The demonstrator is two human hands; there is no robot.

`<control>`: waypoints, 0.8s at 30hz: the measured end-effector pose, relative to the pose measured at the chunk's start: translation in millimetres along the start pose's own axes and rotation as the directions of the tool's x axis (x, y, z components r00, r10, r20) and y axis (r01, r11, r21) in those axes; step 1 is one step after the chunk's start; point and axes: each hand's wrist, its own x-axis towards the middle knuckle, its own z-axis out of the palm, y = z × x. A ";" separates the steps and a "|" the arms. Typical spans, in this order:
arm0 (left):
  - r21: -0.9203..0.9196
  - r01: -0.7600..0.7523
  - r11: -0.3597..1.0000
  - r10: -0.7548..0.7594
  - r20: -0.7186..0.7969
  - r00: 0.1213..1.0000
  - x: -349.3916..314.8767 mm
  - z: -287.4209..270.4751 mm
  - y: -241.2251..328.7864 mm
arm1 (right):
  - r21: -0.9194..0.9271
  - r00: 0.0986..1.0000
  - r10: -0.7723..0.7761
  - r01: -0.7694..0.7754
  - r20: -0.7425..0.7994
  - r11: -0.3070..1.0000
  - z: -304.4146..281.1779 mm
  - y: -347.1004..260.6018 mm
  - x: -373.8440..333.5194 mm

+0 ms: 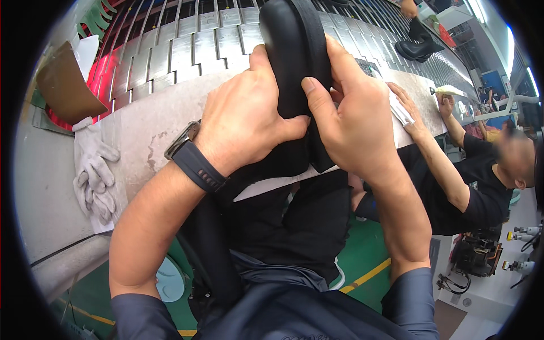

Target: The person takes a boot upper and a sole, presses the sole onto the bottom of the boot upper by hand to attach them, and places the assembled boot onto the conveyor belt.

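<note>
A black boot (288,51) is tilted across the table edge in front of me, its toe end pointing away and its thick sole edge facing right. My left hand (243,116) is closed on the boot's left side, thumb pressed near the sole. From the right, my right hand (357,110) wraps the sole edge, with its thumb lying on the boot. The lower part of the boot drops toward my lap, partly hidden by my hands.
Pale work gloves (93,173) lie on the table at left, near a curved brown sheet (71,85). A slatted metal conveyor (192,39) runs beyond the table (147,122), carrying another black boot (418,45). At right, a co-worker (470,181) reaches over the table.
</note>
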 end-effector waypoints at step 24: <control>0.055 -0.139 0.989 0.141 -0.034 0.989 -14.2 1.8 -3.8 | 0.309 0.758 0.317 -0.556 0.571 0.771 2.3 19.3 138.1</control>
